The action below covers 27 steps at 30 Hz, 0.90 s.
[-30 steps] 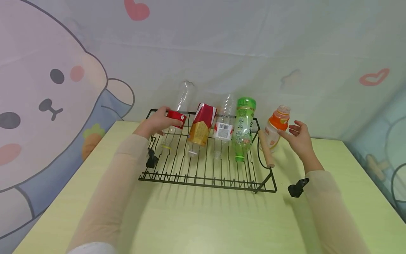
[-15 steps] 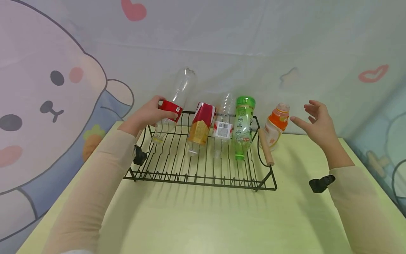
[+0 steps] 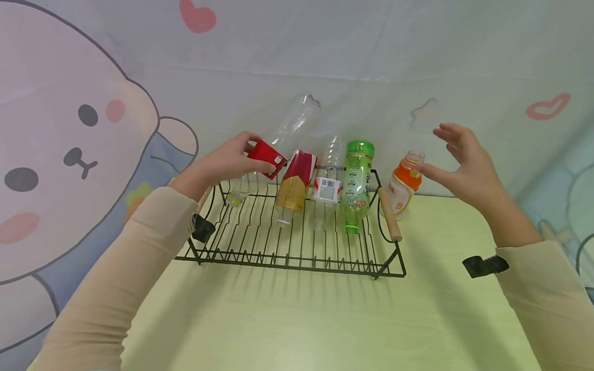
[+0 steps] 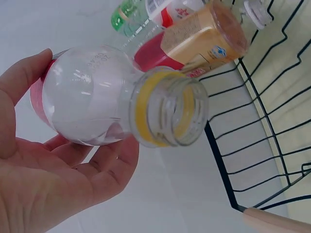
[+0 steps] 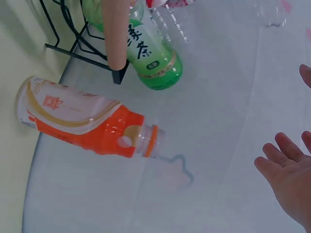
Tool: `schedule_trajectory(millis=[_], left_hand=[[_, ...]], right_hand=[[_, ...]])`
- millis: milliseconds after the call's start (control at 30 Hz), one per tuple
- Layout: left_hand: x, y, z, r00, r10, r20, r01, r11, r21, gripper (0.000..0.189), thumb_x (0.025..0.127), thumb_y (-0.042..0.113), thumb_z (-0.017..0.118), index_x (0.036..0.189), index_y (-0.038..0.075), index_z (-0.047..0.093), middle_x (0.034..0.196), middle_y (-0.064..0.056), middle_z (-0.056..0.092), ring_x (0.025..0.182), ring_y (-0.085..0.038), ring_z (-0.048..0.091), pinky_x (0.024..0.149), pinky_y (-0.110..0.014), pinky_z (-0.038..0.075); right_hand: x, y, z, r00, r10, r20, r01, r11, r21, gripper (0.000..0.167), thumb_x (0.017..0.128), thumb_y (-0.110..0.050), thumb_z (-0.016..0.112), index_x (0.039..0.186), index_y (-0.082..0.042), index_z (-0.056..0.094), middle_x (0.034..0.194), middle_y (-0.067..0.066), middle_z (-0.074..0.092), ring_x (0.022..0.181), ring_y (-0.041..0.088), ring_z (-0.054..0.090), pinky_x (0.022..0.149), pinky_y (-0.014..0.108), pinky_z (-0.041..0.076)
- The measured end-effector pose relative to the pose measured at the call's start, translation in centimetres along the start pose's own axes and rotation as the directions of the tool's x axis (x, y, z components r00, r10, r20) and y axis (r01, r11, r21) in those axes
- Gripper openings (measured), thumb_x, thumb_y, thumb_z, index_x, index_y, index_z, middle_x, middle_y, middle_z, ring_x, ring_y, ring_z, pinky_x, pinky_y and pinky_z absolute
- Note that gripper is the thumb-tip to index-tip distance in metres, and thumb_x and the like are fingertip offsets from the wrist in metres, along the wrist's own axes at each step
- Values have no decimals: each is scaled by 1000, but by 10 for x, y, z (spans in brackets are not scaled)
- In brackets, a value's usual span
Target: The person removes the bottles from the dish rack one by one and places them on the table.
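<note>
In the head view my left hand (image 3: 227, 162) grips a clear plastic bottle (image 3: 293, 123) around its red label, above the rack's left end. The bottle tilts, neck down to the left and base up to the right. Its uncapped mouth with a yellow ring shows large in the left wrist view, where the fingers (image 4: 114, 167) curl under the bottle (image 4: 92, 92). My right hand (image 3: 471, 172) hovers with spread fingers, holding nothing, right of an uncapped orange-and-white bottle (image 3: 402, 185). That bottle stands on the table; the right wrist view shows hand (image 5: 291, 170) and bottle (image 5: 82, 121) apart.
A black wire rack (image 3: 287, 261) with wooden handles (image 3: 390, 216) stands mid-table. In it lean, neck down, a red-and-gold bottle (image 3: 295, 183), a clear bottle with a white label (image 3: 327, 189) and a green bottle (image 3: 357, 180). A printed cloth (image 3: 352, 77) hangs behind.
My left hand has raised the red-labelled bottle from the rack and tilted it further, its base swinging right. My right hand has moved up and right, away from the orange-and-white bottle.
</note>
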<state>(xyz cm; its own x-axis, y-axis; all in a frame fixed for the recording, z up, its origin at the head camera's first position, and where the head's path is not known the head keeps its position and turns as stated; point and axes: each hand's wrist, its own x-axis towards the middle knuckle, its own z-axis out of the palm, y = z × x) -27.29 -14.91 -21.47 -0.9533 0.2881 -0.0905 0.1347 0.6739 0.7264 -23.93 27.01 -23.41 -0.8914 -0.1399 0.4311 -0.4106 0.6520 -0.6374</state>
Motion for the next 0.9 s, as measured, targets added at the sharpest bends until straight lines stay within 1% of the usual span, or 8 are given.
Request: schedule_trajectory(millis=[67,200,400,433,533,633,767,900], left_hand=[[-3,6,3,1000,20,12,-20,1000,3,71,89,29,66,145,9,27,138,-12,42,121,-30,45,94,-46,48],[-9,17,11,998,60,35,-60,998,-10,68,88,26,68,142,11,31,134,-10,46,119,-28,46,92,-44,50],[-14,29,21,992,103,67,-103,995,2,67,86,23,71,140,12,33,130,-8,49,116,-27,50,86,-40,54],[-14,31,22,991,109,76,-109,994,0,67,85,23,71,140,12,34,130,-8,50,115,-27,50,86,-40,54],[-16,34,26,987,123,104,-122,992,-22,66,86,20,71,139,11,34,130,-9,50,115,-27,52,87,-40,54],[-18,35,30,982,138,125,-135,990,-35,66,86,18,70,140,10,33,131,-10,50,114,-28,53,87,-39,54],[-20,36,35,977,149,155,-144,989,-43,66,86,18,70,140,9,33,130,-11,50,115,-29,53,87,-39,54],[-23,38,41,972,156,175,-152,988,-34,61,85,19,71,136,11,38,126,-8,51,112,-25,53,85,-37,54]], right_hand=[[-2,-11,0,1000,-21,15,21,1000,-3,80,86,-20,73,149,-11,26,151,11,37,141,24,32,115,25,24],[-6,-32,1,997,-61,51,61,998,3,78,84,-16,74,148,-12,29,150,8,39,141,27,32,115,28,26],[-7,-51,9,980,-193,51,193,981,2,74,79,-7,78,142,-8,38,144,9,45,139,27,35,115,26,25],[-7,-54,11,977,-206,53,206,978,-7,74,78,-8,78,142,-8,40,143,8,45,139,27,35,115,28,26],[-7,-60,15,969,-237,67,240,970,-39,74,77,-11,80,141,-10,42,143,7,45,139,29,35,115,42,27],[-7,-66,19,961,-259,99,267,960,-79,75,78,-14,80,141,-9,41,143,8,44,138,30,35,110,55,29],[-9,-74,23,951,-274,145,289,952,-99,77,79,-18,80,143,-11,39,143,7,44,136,29,36,107,57,32],[-11,-79,29,931,-319,180,339,936,-94,79,78,-17,81,143,-9,38,144,8,43,136,29,36,107,55,33]])
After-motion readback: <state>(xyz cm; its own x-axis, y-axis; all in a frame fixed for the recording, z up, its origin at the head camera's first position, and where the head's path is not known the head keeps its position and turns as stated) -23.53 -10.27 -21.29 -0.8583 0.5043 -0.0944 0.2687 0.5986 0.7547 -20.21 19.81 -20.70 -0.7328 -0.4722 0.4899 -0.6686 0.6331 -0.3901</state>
